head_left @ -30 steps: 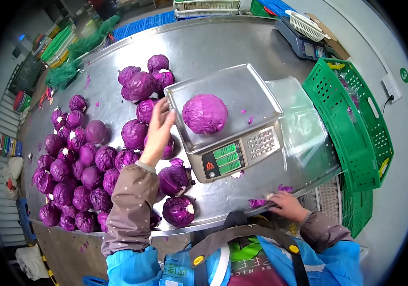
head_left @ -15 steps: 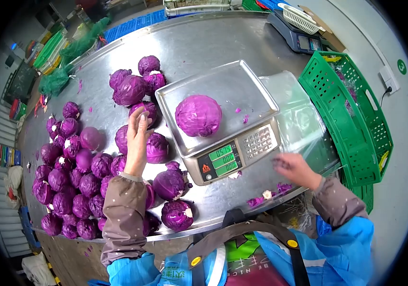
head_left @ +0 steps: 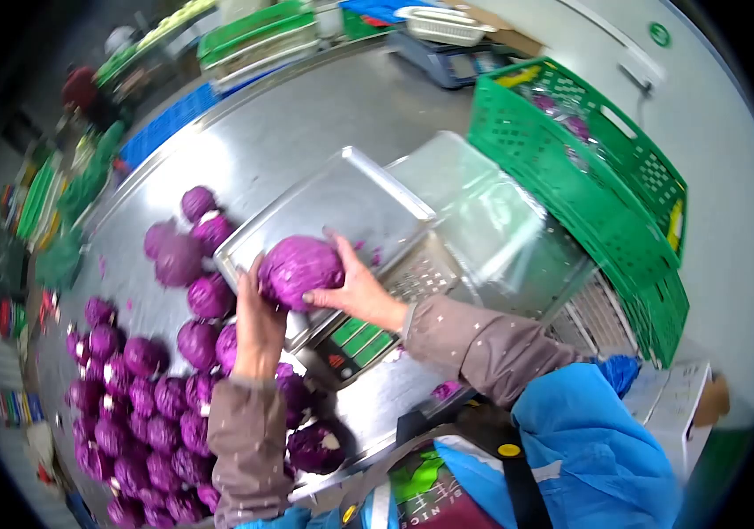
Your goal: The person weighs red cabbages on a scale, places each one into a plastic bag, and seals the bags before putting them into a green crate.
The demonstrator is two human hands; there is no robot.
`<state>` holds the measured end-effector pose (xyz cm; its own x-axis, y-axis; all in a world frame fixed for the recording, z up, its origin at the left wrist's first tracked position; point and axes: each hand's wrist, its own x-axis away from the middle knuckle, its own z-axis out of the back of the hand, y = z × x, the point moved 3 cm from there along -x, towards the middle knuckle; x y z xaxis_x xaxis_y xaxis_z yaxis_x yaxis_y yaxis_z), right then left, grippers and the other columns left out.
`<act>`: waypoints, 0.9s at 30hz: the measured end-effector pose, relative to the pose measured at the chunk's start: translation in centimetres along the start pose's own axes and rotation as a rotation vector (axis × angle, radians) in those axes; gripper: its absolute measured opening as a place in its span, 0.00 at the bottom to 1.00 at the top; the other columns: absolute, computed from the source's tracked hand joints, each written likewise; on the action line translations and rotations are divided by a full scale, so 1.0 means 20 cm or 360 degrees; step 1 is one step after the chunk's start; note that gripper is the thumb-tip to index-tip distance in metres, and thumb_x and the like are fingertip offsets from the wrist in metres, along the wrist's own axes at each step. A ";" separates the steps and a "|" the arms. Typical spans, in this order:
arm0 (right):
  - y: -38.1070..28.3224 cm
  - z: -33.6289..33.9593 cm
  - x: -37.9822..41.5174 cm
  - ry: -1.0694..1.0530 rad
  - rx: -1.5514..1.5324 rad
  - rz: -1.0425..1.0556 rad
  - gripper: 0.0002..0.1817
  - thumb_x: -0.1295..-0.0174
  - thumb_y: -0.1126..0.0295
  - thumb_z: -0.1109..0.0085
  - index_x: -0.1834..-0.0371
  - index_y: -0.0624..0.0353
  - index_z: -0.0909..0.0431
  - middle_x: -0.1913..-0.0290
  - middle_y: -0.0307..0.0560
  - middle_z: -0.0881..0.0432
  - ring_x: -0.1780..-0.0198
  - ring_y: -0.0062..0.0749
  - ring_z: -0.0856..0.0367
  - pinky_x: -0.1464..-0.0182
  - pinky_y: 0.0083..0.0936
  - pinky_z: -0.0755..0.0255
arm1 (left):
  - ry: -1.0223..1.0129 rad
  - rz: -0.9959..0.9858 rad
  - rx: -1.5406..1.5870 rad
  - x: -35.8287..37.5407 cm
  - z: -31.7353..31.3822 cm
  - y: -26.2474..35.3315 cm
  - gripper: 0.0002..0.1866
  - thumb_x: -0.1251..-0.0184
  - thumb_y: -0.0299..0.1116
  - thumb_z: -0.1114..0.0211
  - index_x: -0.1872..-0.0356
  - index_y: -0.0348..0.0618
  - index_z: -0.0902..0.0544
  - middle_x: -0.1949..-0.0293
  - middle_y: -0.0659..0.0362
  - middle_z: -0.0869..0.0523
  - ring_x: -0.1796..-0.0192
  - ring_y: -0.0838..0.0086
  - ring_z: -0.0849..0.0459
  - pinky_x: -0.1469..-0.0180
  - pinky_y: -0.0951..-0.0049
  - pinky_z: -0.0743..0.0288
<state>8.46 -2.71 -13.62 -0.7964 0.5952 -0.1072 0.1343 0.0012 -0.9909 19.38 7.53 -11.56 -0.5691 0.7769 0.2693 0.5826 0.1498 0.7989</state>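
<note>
One wide metal surface (head_left: 306,115) beneath both hands; green crate (head_left: 562,189) beyond the right hand; scale (head_left: 333,196) just under both. Purple cabbage (head_left: 302,271) cupped between curved left hand (head_left: 260,328) and spread right hand (head_left: 361,295), perhaps lifted. Could roll off through smooth leaves or uneven pressure.

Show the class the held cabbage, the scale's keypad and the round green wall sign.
Held cabbage (head_left: 298,267): head view, middle of its surface.
Keypad (head_left: 419,271): head view, among its keys.
Round green wall sign (head_left: 659,34): head view, its face.
</note>
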 end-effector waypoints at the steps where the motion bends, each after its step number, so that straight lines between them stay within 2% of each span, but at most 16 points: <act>1: -0.01 0.05 0.04 0.0035 0.0025 0.0010 0.52 0.57 0.64 0.28 0.32 0.59 0.55 0.38 0.57 0.42 0.38 0.38 0.39 0.37 0.28 0.42 | -0.0032 0.0020 0.0003 0.05 -0.05 -0.01 0.31 0.31 0.55 0.63 0.34 0.44 0.43 0.41 0.52 0.33 0.39 0.65 0.35 0.36 0.61 0.43; 3: -0.03 0.18 0.14 0.0035 -0.0447 -0.0063 0.53 0.58 0.60 0.27 0.33 0.59 0.54 0.38 0.60 0.42 0.38 0.41 0.38 0.36 0.33 0.41 | -0.0070 0.0059 -0.0205 0.14 -0.20 -0.03 0.33 0.32 0.57 0.63 0.33 0.47 0.47 0.40 0.49 0.36 0.38 0.63 0.37 0.34 0.59 0.47; 6: 0.01 0.49 0.32 0.0191 -0.1369 -0.0391 0.49 0.54 0.56 0.31 0.32 0.52 0.52 0.34 0.51 0.45 0.34 0.45 0.43 0.35 0.47 0.43 | -0.0297 0.0212 -0.0222 0.22 -0.44 -0.15 0.36 0.33 0.58 0.59 0.32 0.49 0.53 0.38 0.47 0.38 0.39 0.63 0.37 0.36 0.59 0.44; 7: -0.01 0.60 0.40 0.0148 -0.1327 -0.0382 0.47 0.51 0.43 0.40 0.32 0.51 0.51 0.34 0.50 0.44 0.35 0.46 0.42 0.38 0.52 0.41 | -0.0391 0.0267 -0.0254 0.21 -0.50 -0.22 0.36 0.33 0.58 0.58 0.32 0.49 0.53 0.39 0.47 0.37 0.40 0.63 0.36 0.37 0.60 0.43; 9: 0.10 0.83 0.57 0.0028 -0.1776 -0.0484 0.39 0.44 0.37 0.57 0.33 0.44 0.49 0.32 0.51 0.47 0.34 0.50 0.44 0.41 0.61 0.42 | -0.0477 0.0458 -0.0174 0.14 -0.61 -0.36 0.32 0.32 0.55 0.57 0.33 0.48 0.48 0.45 0.50 0.31 0.45 0.68 0.31 0.42 0.63 0.37; 11: 0.05 1.02 0.77 0.0345 -0.1806 -0.0582 0.39 0.42 0.33 0.69 0.33 0.45 0.47 0.31 0.47 0.48 0.33 0.51 0.45 0.41 0.65 0.46 | -0.0519 0.0417 -0.0274 0.00 -0.69 -0.56 0.29 0.32 0.49 0.53 0.36 0.45 0.42 0.47 0.51 0.29 0.48 0.69 0.28 0.44 0.67 0.34; 13: 0.03 1.19 0.94 0.0460 -0.1601 -0.0436 0.39 0.42 0.33 0.71 0.33 0.44 0.48 0.31 0.47 0.48 0.33 0.52 0.45 0.42 0.66 0.47 | -0.0606 0.0334 -0.0603 -0.17 -0.80 -0.80 0.25 0.32 0.44 0.49 0.39 0.41 0.37 0.51 0.54 0.26 0.51 0.71 0.27 0.48 0.70 0.30; 15: 0.03 1.35 1.08 0.0564 -0.1393 -0.0305 0.39 0.42 0.33 0.73 0.32 0.43 0.48 0.31 0.46 0.48 0.33 0.53 0.45 0.42 0.68 0.48 | -0.0858 -0.0158 -0.1439 -0.39 -0.90 -1.11 0.22 0.37 0.39 0.43 0.45 0.38 0.30 0.52 0.49 0.23 0.54 0.64 0.23 0.55 0.69 0.28; 17: 0.05 1.47 1.20 0.0558 -0.1845 -0.0261 0.40 0.43 0.32 0.74 0.32 0.42 0.50 0.31 0.47 0.48 0.33 0.54 0.45 0.43 0.68 0.47 | -0.1090 -0.0382 -0.2195 -0.44 -1.11 -1.22 0.20 0.42 0.33 0.42 0.49 0.37 0.29 0.53 0.49 0.24 0.55 0.60 0.23 0.58 0.66 0.25; 18: 0.06 1.53 1.25 0.0581 -0.1686 -0.0330 0.40 0.44 0.31 0.75 0.32 0.41 0.50 0.31 0.47 0.49 0.33 0.55 0.46 0.43 0.67 0.46 | -0.1092 -0.0379 -0.2198 -0.45 -1.15 -1.29 0.20 0.42 0.33 0.42 0.49 0.37 0.29 0.53 0.49 0.24 0.55 0.60 0.23 0.58 0.66 0.25; 20: 0.08 1.60 1.32 0.0649 -0.1941 -0.0336 0.40 0.44 0.31 0.76 0.32 0.42 0.49 0.31 0.47 0.47 0.34 0.57 0.45 0.45 0.69 0.45 | -0.0900 -0.0714 -0.3051 -0.51 -1.18 -1.44 0.15 0.45 0.29 0.43 0.55 0.38 0.29 0.57 0.51 0.25 0.55 0.58 0.23 0.60 0.65 0.24; 21: 0.09 1.64 1.34 0.0711 -0.2191 -0.0345 0.41 0.44 0.31 0.76 0.33 0.42 0.48 0.32 0.47 0.46 0.35 0.60 0.44 0.46 0.70 0.44 | -0.0892 -0.0709 -0.3057 -0.51 -1.20 -1.46 0.15 0.45 0.29 0.43 0.55 0.38 0.29 0.57 0.51 0.25 0.55 0.58 0.23 0.60 0.65 0.24; 22: 0.08 1.67 1.36 0.0697 -0.1782 -0.0424 0.41 0.44 0.31 0.76 0.33 0.43 0.47 0.32 0.47 0.46 0.34 0.58 0.45 0.45 0.69 0.44 | -0.0792 -0.0716 -0.3133 -0.52 -1.22 -1.47 0.14 0.45 0.28 0.44 0.57 0.39 0.30 0.58 0.51 0.25 0.56 0.58 0.23 0.59 0.65 0.24; 23: 0.08 1.69 1.37 0.0693 -0.1793 -0.0430 0.41 0.44 0.31 0.76 0.33 0.43 0.47 0.32 0.47 0.46 0.34 0.58 0.45 0.45 0.69 0.44 | -0.0691 -0.0721 -0.3208 -0.52 -1.22 -1.48 0.12 0.46 0.27 0.44 0.59 0.39 0.30 0.59 0.52 0.26 0.57 0.59 0.23 0.59 0.64 0.24; 25: 0.07 1.72 1.36 0.0580 -0.1533 -0.0483 0.41 0.44 0.31 0.72 0.32 0.44 0.49 0.31 0.48 0.47 0.33 0.51 0.46 0.41 0.62 0.44 | -0.0573 -0.0808 -0.3130 -0.53 -1.19 -1.49 0.12 0.45 0.27 0.45 0.59 0.39 0.30 0.61 0.52 0.26 0.57 0.59 0.23 0.62 0.63 0.25; 27: 0.08 1.74 1.35 0.0465 -0.1635 -0.0391 0.42 0.44 0.32 0.67 0.32 0.48 0.50 0.32 0.49 0.47 0.33 0.48 0.46 0.39 0.55 0.44 | -0.0413 -0.0873 -0.3081 -0.54 -1.16 -1.47 0.12 0.46 0.27 0.44 0.60 0.41 0.32 0.62 0.51 0.26 0.58 0.56 0.24 0.66 0.60 0.26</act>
<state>-33.35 -14.62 -20.96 -0.7165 0.6544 0.2417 0.5266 0.7346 -0.4279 -5.07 -19.48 -25.47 -0.2522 0.9643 -0.0802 -0.9497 -0.2308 0.2118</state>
